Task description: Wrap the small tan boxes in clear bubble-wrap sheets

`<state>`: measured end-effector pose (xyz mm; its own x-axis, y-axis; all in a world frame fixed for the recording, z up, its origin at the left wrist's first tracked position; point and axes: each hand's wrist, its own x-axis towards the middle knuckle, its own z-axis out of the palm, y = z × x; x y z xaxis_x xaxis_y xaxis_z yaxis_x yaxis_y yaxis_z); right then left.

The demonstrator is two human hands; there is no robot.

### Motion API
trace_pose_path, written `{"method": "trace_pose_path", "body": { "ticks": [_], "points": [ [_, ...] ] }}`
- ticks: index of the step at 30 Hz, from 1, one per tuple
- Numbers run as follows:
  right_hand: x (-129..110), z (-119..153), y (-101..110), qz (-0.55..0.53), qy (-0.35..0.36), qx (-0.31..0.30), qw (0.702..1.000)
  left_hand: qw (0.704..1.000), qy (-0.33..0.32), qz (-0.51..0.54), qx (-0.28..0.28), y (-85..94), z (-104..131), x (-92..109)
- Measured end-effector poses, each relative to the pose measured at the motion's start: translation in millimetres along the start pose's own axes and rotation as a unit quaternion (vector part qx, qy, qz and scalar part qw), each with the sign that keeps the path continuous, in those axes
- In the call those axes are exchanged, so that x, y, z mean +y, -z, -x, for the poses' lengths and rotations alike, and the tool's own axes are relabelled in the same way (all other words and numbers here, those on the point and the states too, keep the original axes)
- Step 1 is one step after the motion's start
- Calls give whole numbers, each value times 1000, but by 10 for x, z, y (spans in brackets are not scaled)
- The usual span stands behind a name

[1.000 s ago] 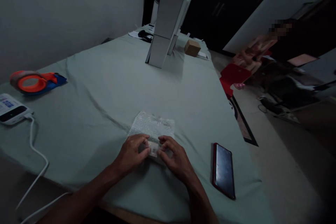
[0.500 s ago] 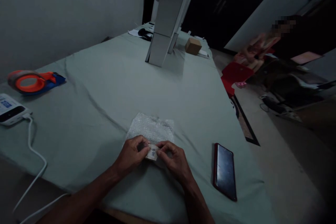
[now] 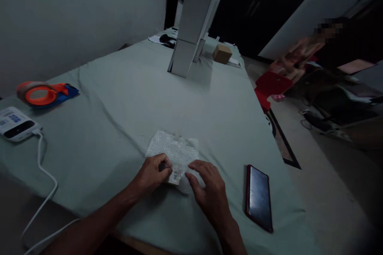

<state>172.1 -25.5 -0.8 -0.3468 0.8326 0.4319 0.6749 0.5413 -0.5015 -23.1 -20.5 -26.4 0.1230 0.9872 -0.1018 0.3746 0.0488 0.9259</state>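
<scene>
A sheet of bubble wrap [image 3: 172, 147] lies on the cloth-covered table near its front edge. On its near part is a small, flat, pale item with a printed label [image 3: 174, 177]. My left hand [image 3: 154, 171] pinches the left side of this labelled item, thumb against fingers. My right hand [image 3: 208, 181] is just right of it, thumb and fingers apart, with nothing in them. The near right flap of the bubble wrap shows between the item and my right hand. What the item is inside its wrapping cannot be made out.
A phone [image 3: 259, 198] lies to the right. At left are an orange and blue tape dispenser [image 3: 44, 95] and a white device [image 3: 18, 124] with a cable. White boxes [image 3: 193, 20] and a brown box [image 3: 222, 53] stand farther back. A person [image 3: 295, 57] sits at right.
My right hand has let go of the labelled item and moved right, its fingers opening. My left hand still pinches the item. The view has shifted slightly.
</scene>
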Motion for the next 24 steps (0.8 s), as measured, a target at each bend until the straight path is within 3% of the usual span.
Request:
{"method": "trace_pose_path", "body": {
  "ticks": [3,6,14,19,24],
  "points": [
    [-226,-6,11,57,82,-81,992,1000,-5,-2,-5,0,-1,30],
    [-331,5,-69,105,88,-149,979,1000,-17,-18,-4,25,30,19],
    [-330,-2,-101,151,87,-180,968,992,1,-107,62,236,129,-156],
    [-385,-103,-117,211,96,-215,949,971,17,-237,43,206,35,-180],
    [-390,-153,-157,245,123,-217,937,960,9,-273,58,221,80,-157]
  ]
}}
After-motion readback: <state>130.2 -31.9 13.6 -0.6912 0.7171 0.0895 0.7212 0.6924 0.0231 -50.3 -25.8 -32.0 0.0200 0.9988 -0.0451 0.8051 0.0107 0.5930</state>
